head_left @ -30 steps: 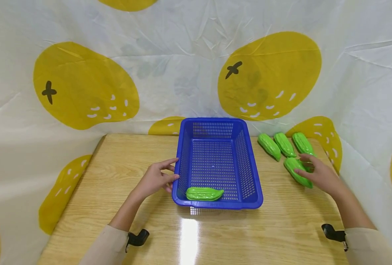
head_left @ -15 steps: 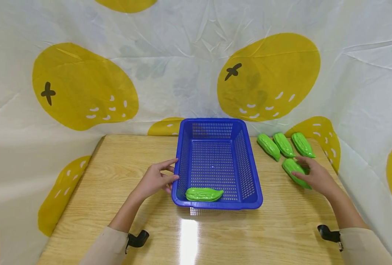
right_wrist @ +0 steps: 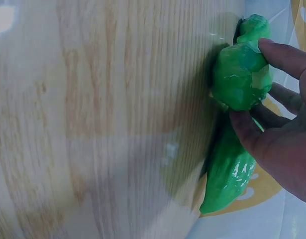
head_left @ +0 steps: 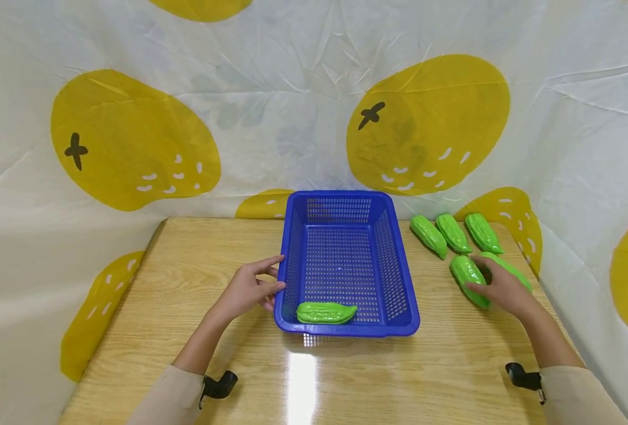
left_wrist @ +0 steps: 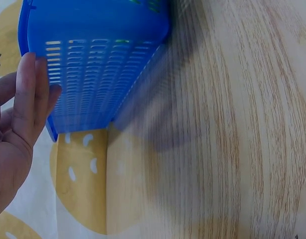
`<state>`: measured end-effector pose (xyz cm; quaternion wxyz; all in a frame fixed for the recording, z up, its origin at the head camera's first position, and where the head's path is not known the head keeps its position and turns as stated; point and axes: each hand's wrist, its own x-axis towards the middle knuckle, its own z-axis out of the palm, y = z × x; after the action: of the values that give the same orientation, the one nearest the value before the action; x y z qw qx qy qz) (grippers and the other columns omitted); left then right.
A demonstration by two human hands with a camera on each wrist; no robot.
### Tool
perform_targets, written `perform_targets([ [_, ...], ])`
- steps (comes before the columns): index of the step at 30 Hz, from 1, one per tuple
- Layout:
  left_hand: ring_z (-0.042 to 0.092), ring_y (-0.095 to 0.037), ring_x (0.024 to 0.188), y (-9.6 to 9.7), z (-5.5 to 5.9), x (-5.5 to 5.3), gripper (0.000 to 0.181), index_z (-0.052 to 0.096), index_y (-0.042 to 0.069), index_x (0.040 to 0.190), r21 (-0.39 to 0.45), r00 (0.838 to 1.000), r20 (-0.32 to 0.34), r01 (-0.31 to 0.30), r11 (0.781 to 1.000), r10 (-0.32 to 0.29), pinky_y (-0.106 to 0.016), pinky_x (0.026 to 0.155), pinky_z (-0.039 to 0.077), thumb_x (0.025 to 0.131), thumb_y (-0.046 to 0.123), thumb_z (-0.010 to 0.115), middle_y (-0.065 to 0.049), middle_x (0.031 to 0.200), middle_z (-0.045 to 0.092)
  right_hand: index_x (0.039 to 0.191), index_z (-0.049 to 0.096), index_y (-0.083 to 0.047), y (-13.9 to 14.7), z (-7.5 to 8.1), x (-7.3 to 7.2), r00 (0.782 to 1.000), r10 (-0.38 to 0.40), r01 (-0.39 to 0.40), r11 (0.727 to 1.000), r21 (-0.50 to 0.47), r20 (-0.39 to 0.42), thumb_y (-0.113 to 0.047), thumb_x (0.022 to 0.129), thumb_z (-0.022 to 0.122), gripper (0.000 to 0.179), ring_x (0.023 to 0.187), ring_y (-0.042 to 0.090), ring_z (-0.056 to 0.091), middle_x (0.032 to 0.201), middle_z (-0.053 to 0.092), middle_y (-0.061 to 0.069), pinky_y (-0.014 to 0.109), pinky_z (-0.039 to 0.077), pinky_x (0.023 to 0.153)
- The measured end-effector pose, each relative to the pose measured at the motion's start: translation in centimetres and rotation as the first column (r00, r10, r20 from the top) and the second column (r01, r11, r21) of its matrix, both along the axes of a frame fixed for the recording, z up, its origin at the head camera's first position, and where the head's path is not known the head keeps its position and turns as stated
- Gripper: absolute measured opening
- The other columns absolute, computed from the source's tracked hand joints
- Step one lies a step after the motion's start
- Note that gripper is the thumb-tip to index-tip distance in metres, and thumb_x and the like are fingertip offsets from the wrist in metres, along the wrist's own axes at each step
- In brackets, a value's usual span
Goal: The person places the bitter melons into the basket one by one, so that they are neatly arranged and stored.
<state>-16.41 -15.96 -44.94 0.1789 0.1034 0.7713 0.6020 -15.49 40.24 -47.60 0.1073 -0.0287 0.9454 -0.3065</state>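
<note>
Green gourd (head_left: 465, 274) | right hand (head_left: 502, 288), half-curled, pinching | left hand (head_left: 247, 287) seemingly touching basket (head_left: 346, 330)

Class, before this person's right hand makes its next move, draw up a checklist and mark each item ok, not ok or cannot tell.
1. Right hand grips a green gourd: ok.
2. Left hand touches the blue basket at its left side: ok.
3. Basket has room: ok; just one gourd inside, at the near end.
4. Gripped gourd is over the basket: not ok; it is off to the right.
5. Gripped gourd is lifted off the table: cannot tell.
</note>
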Motion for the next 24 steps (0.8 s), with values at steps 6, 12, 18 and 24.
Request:
perform_targets([
  [6,0.07,-0.022,0.061,0.1,-0.1,0.0,0.064,0.049,0.011,0.154,-0.009,1.0,-0.009,0.005,1.0,-0.005,-0.049,0.058,0.067,0.095,0.004,0.073,-0.022,0.119,0.065,0.157,0.022,0.012,-0.2,-0.7,0.2,1.0,0.024,-0.024,0.999,-0.038,-0.001,-0.023,0.102,0.068,0.08,0.134,0.066,0.034,0.152,0.03,0.045,0.077,0.04,0.104],
  [12,0.07,-0.023,0.061,0.1,-0.1,0.0,0.064,0.05,0.011,0.154,-0.009,1.0,-0.007,-0.003,1.0,0.003,-0.053,0.059,0.067,0.095,0.004,0.074,-0.021,0.119,0.065,0.157,0.023,0.009,-0.8,-1.1,0.1,0.999,0.051,-0.052,0.996,-0.079,-0.007,-0.02,0.101,0.067,0.077,0.135,0.066,0.032,0.154,0.027,0.045,0.078,0.04,0.103],
  [18,0.07,-0.021,0.06,0.0,-0.2,0.1,0.064,0.05,0.01,0.154,-0.016,1.0,-0.015,0.001,1.0,-0.002,-0.055,0.059,0.066,0.095,0.002,0.073,-0.021,0.118,0.066,0.157,0.025,0.009,-1.0,-1.6,0.2,0.998,0.057,-0.06,0.993,-0.103,-0.032,-0.016,0.1,0.069,0.076,0.136,0.065,0.032,0.154,0.027,0.044,0.077,0.04,0.103],
  [24,0.07,-0.022,0.061,0.0,-0.1,0.0,0.064,0.05,0.011,0.154,-0.011,1.0,-0.013,0.001,1.0,-0.001,-0.057,0.06,0.066,0.094,0.002,0.073,-0.021,0.118,0.066,0.157,0.026,0.007,-0.9,-1.9,0.2,0.997,0.055,-0.06,0.992,-0.111,-0.054,-0.015,0.1,0.07,0.075,0.136,0.065,0.032,0.154,0.029,0.044,0.078,0.039,0.103],
])
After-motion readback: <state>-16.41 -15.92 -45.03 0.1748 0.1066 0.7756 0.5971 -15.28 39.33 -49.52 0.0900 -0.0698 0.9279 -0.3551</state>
